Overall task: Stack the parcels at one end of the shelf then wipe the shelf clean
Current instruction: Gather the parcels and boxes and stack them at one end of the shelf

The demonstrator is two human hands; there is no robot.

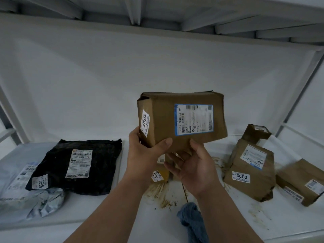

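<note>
Parcel depot; numbered, labelled parcels (249, 170) on white metal shelving (122, 214).

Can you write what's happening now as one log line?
left hand: grips box 3004 | right hand: supports it | box: lifted above stained shelf | cloth: unused
</note>
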